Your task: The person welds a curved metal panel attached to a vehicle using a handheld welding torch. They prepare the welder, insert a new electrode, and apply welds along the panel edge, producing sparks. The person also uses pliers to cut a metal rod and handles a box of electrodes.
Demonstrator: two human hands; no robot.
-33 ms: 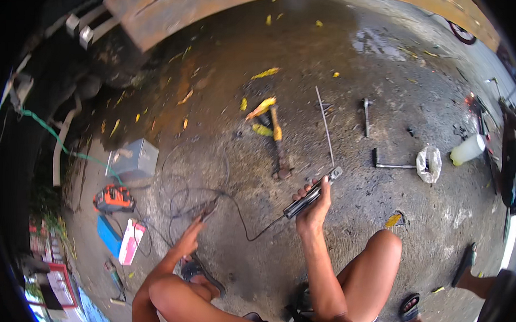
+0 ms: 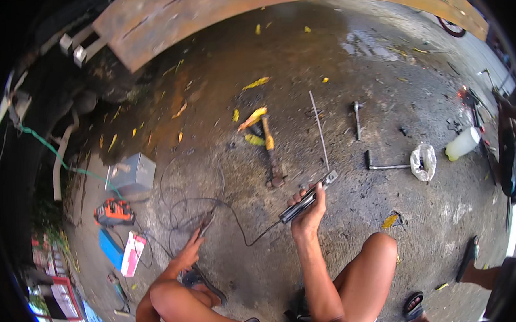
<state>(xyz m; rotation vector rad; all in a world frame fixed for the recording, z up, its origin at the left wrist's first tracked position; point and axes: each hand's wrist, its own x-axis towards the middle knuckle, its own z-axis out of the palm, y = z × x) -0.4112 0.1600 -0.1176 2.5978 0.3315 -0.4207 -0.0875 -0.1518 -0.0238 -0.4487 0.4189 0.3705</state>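
My right hand (image 2: 309, 217) is wrapped around a black welding electrode holder (image 2: 300, 205). From its metal jaw a thin pale welding rod (image 2: 318, 129) points away over the concrete, and a black cable trails from its rear end. Lower on the left, my left hand (image 2: 190, 251) is closed on a dark metal clamp (image 2: 207, 221) held just above the ground beside looped cable. My fingers partly hide the clamp. A hammer (image 2: 271, 153) with a yellowish handle lies between and beyond the two hands.
An orange-black welding machine (image 2: 114, 212), grey metal box (image 2: 135, 174), and blue and pink-white boxes (image 2: 132, 253) stand left. Socket wrenches (image 2: 357, 120), a white bag (image 2: 424, 163) and a plastic bottle (image 2: 462, 143) lie right. A rusty beam (image 2: 178, 19) crosses above; another person's sandalled foot (image 2: 414, 309) is near right.
The view has shifted slightly, so the things on the ground sit a little lower on the left and further left on the right. Both hands keep their holds.
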